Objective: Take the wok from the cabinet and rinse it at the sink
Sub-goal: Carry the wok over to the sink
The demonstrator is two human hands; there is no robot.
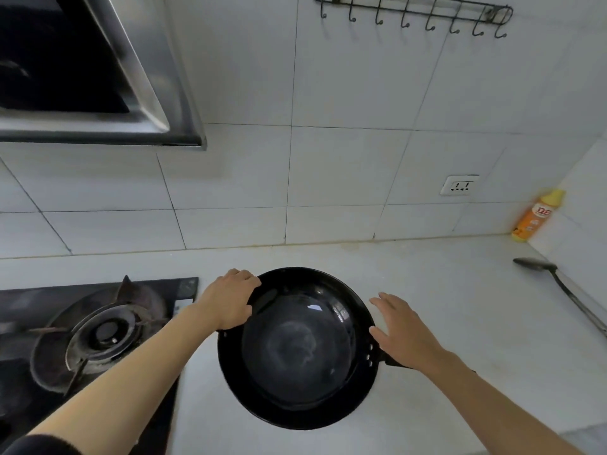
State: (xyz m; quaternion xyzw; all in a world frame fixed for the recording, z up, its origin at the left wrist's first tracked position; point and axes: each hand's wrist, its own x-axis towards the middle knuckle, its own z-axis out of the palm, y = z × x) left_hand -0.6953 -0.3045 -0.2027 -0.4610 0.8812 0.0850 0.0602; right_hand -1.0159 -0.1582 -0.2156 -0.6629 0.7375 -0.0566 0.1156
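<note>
Two hands at one black wok (297,348), upright on the white counter (460,323) just right of the gas stove (95,333). Left hand (228,298) curled over the far left rim, gripping. Right hand (402,330) spread and relaxed by the right rim, above the dark handle stub, holding nothing. Orange bottle (537,215) against the wall tiles, dark ladle (558,284) near the right corner, well apart from the wok. Hook rack (414,13) overhead.

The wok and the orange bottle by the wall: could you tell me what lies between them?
In the head view, only bare white countertop lies between the wok and the orange bottle; the right hand is beside the wok's rim.
</note>
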